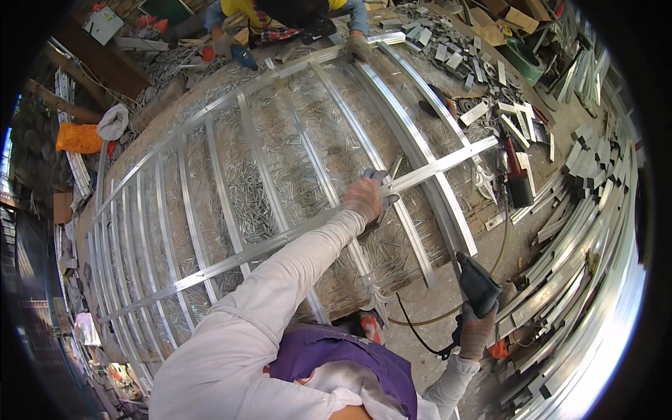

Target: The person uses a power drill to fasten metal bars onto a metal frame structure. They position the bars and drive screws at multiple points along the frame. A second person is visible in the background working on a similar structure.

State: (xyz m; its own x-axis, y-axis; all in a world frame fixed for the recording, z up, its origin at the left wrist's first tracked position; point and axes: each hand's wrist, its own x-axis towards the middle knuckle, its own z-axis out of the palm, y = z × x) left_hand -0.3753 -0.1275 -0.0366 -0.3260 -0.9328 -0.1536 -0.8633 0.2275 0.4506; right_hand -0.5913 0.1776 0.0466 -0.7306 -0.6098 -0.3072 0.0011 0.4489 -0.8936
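Note:
A large ladder-like frame of silver metal rails lies in front of me, with long rails crossed by several bars. My left hand (pixel 362 199), in a glove with grey fingertips, is closed around the near long metal rail (pixel 308 225) close to a crossing. Low on the right, my right hand (pixel 477 327) grips a dark green power drill (pixel 479 285) by its handle. The drill's front end is beside the end of a wide crossbar (pixel 448 203). From the handle, a black cord (pixel 420 341) trails to the left.
Across the frame a co-worker's gloved hand (pixel 357 47) rests on the far rail, near a blue power drill (pixel 243 57). Loose screws (pixel 245 189) litter the board. Metal offcuts (pixel 462 59) lie at the far right, long metal strips (pixel 581 280) along the right side.

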